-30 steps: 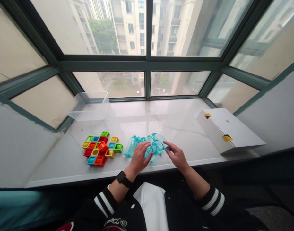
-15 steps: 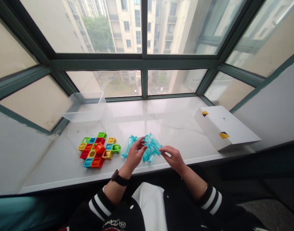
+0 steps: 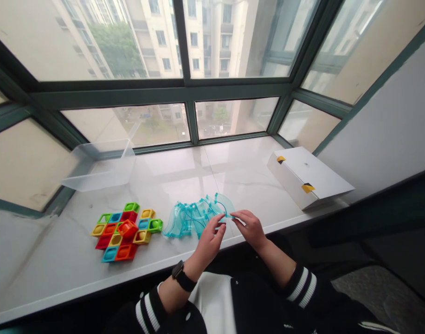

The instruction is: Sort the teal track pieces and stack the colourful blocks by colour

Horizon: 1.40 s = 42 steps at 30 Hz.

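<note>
A heap of clear teal curved plastic pieces (image 3: 193,215) lies on the white marble windowsill (image 3: 198,176), near its front edge. My left hand (image 3: 209,241) rests at the heap's right end, fingers curled and pinching the edge of a teal piece. My right hand (image 3: 249,226) is just to the right, fingertips pinched toward the same spot; what it holds is too small to make out. A black watch sits on my left wrist. A flat cluster of colourful square blocks (image 3: 126,226) lies to the left of the heap.
A clear plastic tub (image 3: 97,166) stands at the back left by the window. A white cardboard box (image 3: 305,175) with yellow tape lies at the right end of the sill. Window frames bound the sill at the back.
The view has swung right, so everything sits further left in the frame. My left hand has slid from the top of the teal heap to its right end, meeting my right hand.
</note>
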Each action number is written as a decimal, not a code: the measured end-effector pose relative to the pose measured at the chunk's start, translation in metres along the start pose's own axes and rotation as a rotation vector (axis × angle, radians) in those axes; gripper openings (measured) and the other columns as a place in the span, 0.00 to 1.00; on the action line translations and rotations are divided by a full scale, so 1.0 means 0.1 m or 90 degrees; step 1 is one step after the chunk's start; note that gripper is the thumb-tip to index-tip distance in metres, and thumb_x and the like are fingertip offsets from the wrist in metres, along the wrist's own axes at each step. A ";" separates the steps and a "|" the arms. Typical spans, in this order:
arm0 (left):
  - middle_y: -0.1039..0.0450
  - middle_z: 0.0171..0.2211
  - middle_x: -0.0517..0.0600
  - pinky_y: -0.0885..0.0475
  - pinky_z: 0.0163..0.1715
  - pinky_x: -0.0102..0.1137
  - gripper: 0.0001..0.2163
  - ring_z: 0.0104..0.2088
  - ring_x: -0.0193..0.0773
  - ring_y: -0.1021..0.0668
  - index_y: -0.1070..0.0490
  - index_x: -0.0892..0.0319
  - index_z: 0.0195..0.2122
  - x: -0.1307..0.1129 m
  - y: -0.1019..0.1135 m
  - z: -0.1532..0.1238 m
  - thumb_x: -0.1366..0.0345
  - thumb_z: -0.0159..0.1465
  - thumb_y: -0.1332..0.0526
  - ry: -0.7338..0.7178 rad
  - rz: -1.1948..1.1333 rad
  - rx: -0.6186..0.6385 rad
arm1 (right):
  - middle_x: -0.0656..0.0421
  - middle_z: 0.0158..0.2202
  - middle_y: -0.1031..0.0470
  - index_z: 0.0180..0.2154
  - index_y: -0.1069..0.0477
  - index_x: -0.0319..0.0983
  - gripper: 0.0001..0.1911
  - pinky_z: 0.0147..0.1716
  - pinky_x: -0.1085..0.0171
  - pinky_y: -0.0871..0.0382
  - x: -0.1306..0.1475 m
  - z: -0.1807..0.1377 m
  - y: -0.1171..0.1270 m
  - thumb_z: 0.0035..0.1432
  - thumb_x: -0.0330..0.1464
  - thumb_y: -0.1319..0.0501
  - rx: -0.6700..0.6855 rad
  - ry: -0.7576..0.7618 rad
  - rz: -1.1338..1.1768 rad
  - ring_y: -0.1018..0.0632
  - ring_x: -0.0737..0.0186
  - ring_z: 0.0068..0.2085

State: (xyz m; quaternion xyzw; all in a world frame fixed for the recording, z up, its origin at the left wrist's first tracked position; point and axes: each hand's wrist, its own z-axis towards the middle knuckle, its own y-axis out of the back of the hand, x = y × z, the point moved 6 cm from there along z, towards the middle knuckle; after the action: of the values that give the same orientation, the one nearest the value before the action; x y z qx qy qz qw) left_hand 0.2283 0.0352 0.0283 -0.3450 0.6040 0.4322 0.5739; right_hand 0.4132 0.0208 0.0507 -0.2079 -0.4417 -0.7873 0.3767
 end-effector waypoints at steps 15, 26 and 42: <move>0.29 0.63 0.58 0.21 0.51 0.42 0.19 0.53 0.45 0.19 0.29 0.50 0.64 -0.07 -0.02 0.13 0.54 0.74 0.42 -0.061 0.036 0.055 | 0.55 0.43 0.16 0.50 0.17 0.47 0.13 0.49 0.54 0.22 -0.95 0.15 0.09 0.70 0.32 0.38 -0.079 -0.055 -0.141 0.18 0.53 0.45; 0.19 0.49 0.55 0.20 0.48 0.41 0.15 0.48 0.46 0.17 0.24 0.55 0.53 -0.17 1.25 -0.14 0.54 0.72 0.39 -0.094 0.139 -0.203 | 0.55 0.44 0.16 0.47 0.17 0.45 0.13 0.50 0.56 0.28 -1.66 0.34 -0.11 0.67 0.30 0.39 -0.025 -0.169 -0.225 0.20 0.53 0.45; 0.20 0.46 0.54 0.18 0.45 0.41 0.19 0.44 0.45 0.17 0.25 0.56 0.53 0.09 1.77 -0.38 0.49 0.68 0.38 -0.011 0.143 -0.364 | 0.54 0.44 0.20 0.48 0.17 0.44 0.12 0.53 0.58 0.32 -1.75 0.34 -0.19 0.68 0.31 0.38 0.010 -0.189 -0.269 0.24 0.53 0.46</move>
State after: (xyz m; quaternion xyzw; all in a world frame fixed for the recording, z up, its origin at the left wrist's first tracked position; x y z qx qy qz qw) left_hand 0.0513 0.0698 0.0407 -0.4196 0.4873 0.6486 0.4072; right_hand 0.5085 0.1274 -0.0578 -0.2217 -0.5318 -0.8059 0.1367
